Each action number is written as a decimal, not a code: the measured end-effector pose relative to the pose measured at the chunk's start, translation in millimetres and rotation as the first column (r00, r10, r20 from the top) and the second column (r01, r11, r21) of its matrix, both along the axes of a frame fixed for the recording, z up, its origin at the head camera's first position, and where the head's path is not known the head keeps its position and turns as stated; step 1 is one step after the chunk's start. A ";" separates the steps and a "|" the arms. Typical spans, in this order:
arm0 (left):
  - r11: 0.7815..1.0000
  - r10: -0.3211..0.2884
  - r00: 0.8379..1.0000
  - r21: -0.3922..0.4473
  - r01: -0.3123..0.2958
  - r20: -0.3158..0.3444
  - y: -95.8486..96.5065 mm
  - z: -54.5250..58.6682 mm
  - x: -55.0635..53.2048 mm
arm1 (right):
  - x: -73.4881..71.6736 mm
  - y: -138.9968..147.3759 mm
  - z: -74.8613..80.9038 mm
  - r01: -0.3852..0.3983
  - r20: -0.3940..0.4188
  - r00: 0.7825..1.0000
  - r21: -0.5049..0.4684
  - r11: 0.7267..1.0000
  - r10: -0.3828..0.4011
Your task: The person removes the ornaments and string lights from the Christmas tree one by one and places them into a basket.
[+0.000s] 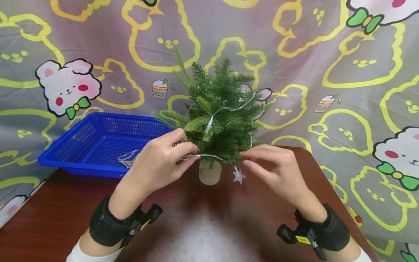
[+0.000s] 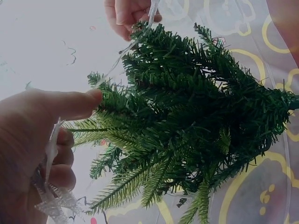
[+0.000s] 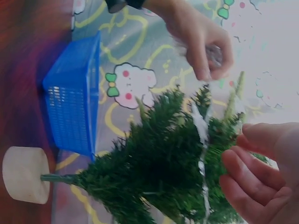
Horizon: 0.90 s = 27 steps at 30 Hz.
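A small green artificial Christmas tree (image 1: 226, 116) stands on a pale round base (image 1: 210, 174). A clear star-light string (image 1: 212, 155) runs across the front of its lower branches, and more of it winds higher up. My left hand (image 1: 163, 156), at the tree's left, pinches the string between thumb and finger; a bunched length with stars (image 2: 56, 203) lies in its palm. My right hand (image 1: 275, 163) is by the lower right branches, thumb and fingers apart and loosely bent. In the right wrist view the string passes beside those fingers (image 3: 250, 177). A clear star (image 1: 239, 176) hangs below the branches.
A blue plastic basket (image 1: 95, 167) sits left of the tree on the brown table (image 1: 203, 225). Inside it lies a star-shaped ornament (image 1: 127, 162) with a cord. A patterned cartoon curtain (image 1: 294, 65) hangs close behind the table.
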<state>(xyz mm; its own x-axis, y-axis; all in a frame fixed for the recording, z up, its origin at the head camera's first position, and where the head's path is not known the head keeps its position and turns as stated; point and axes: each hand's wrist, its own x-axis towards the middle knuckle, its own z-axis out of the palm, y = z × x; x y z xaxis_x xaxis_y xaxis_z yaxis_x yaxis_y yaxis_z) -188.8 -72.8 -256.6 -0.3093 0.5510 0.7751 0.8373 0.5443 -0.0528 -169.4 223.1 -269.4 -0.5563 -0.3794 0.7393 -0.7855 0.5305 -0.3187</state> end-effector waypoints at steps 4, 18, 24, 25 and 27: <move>0.999 -0.030 0.999 -0.011 0.030 -0.016 -0.6 -2.1 -1.6 | -5.3 10.0 7.8 0.017 -0.007 1.000 -0.082 0.996 -0.017; 0.997 -0.029 0.999 -0.066 0.031 0.023 -2.3 -7.9 -2.0 | -46.4 41.7 6.6 0.264 0.171 0.959 -0.236 0.935 -0.227; 0.996 -0.057 0.997 -0.059 0.060 0.045 -3.8 -9.6 -2.9 | -66.4 46.3 0.7 0.319 0.216 0.936 -0.198 0.927 -0.276; 0.996 -0.069 0.996 -0.056 0.072 0.055 -4.2 -10.0 -3.2 | -69.5 46.4 -0.3 0.327 0.224 0.932 -0.190 0.926 -0.284; 0.994 -0.098 0.992 -0.049 0.102 0.078 -5.2 -10.9 -3.9 | -76.0 46.8 -3.1 0.338 0.244 0.925 -0.182 0.923 -0.290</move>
<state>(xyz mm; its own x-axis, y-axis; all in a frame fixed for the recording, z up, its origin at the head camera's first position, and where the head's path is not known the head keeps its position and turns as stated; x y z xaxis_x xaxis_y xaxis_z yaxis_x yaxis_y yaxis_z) -192.7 -78.1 -267.4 -0.3073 0.6219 0.7203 0.8899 0.4559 -0.0138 -245.4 269.9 -272.5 -0.7705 -0.0032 0.6375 -0.4924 0.6380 -0.5920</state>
